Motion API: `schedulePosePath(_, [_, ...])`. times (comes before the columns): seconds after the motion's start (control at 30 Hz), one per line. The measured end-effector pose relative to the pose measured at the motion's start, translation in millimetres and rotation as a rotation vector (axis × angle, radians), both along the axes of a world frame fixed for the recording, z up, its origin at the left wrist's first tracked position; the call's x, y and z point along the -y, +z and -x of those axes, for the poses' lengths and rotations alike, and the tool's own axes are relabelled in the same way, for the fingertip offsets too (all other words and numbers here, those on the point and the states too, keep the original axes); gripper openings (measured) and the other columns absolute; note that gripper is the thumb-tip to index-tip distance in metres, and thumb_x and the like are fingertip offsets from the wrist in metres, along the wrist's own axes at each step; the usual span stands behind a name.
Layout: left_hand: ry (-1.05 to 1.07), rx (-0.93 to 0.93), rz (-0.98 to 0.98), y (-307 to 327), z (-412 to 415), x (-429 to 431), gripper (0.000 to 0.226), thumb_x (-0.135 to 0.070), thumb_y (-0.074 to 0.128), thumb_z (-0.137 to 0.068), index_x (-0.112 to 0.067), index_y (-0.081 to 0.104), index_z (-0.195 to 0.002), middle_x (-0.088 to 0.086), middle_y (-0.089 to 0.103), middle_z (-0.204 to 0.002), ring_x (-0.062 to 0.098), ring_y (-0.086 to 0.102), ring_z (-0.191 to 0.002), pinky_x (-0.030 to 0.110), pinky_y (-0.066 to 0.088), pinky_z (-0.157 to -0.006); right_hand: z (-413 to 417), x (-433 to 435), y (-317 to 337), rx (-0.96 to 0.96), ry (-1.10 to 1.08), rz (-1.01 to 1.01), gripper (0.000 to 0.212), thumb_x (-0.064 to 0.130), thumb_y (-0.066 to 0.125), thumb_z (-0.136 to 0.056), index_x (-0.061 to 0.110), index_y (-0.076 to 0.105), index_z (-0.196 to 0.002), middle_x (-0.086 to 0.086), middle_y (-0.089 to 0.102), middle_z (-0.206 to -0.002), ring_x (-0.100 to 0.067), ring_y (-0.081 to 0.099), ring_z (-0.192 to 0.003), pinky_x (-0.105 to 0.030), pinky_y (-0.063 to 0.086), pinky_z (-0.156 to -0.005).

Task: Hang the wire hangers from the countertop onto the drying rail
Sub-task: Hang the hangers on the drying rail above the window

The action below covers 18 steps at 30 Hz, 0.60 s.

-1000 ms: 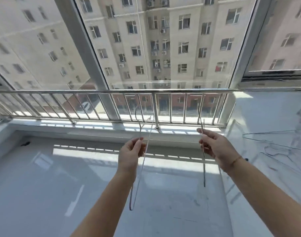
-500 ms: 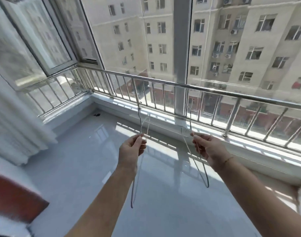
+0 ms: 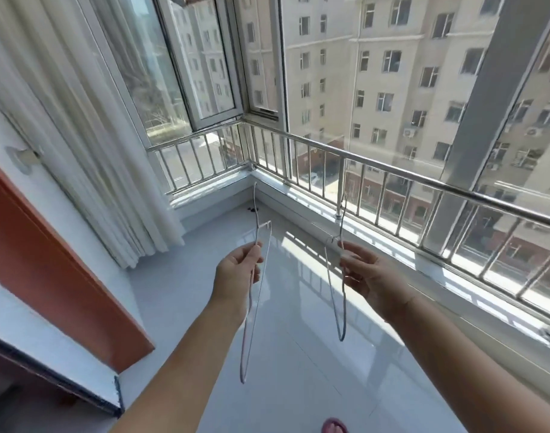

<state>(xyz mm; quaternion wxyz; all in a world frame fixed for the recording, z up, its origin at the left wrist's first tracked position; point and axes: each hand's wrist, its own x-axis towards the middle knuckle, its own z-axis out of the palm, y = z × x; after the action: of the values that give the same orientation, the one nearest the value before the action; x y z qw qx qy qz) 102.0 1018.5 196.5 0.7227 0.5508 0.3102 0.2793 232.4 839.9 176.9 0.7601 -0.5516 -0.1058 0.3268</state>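
Hands: L hand [image 3: 240,270] & R hand [image 3: 369,278] each grip wire hanger [image 3: 248,323].

The two wire hangers are pale: the one in the left hand [image 3: 239,273] reads white [image 3: 247,323], and the one in the right hand [image 3: 366,276] looks silvery grey [image 3: 337,307]. The floor [image 3: 298,354] is glossy pale grey-white tile, striped with bright bands of sunlight and darker bar shadows. The railing [image 3: 392,170] is shiny silver metal with evenly spaced upright bars. The curtain [image 3: 80,135] is sheer white with soft vertical folds. The door frame [image 3: 49,260] at the left is reddish orange-brown, edged below by a dark blue-black strip. The building [image 3: 376,73] outside is beige with a regular grid of dark windows and a red-brown base. A pink slipper [image 3: 334,426] shows at the bottom edge
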Motion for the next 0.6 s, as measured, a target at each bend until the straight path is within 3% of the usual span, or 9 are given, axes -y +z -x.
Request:
schedulePosePath(0.3, [0.084,0.009,-0.025,17,-76,-140,0.018,-0.007,0.054,-0.093,-0.020,0.065,-0.097,0.002,0.058,-0.074,0.014,0.046,-0.063,0.026,0.042,-0.067,-99,-172,19,0.041,0.175,-0.052,0.043,0.000,0.060,-0.082,0.010,0.056,-0.124,0.000,0.051,-0.075,-0.007,0.052,-0.057,-0.017,0.046,-0.051])
schedulePosePath(0.5, [0.110,0.037,-0.052,43,-129,-237,0.025,-0.009,0.055,-0.092,-0.021,0.064,-0.113,-0.001,0.059,-0.072,0.012,0.049,-0.070,0.025,0.041,-0.068,-163,-280,57,0.123,0.236,-0.047,0.046,-0.001,0.060,-0.082,0.013,0.055,-0.126,0.001,0.051,-0.075,-0.006,0.052,-0.057,-0.017,0.045,-0.053])
schedulePosePath(0.6, [0.085,0.054,-0.073,59,-150,-286,0.028,-0.009,0.056,-0.092,-0.021,0.062,-0.117,-0.002,0.060,-0.069,0.010,0.049,-0.065,0.024,0.042,-0.065,-185,-332,76,0.152,0.253,-0.067,0.045,-0.002,0.058,-0.083,0.012,0.054,-0.126,0.000,0.052,-0.074,-0.009,0.051,-0.061,-0.020,0.043,-0.059])
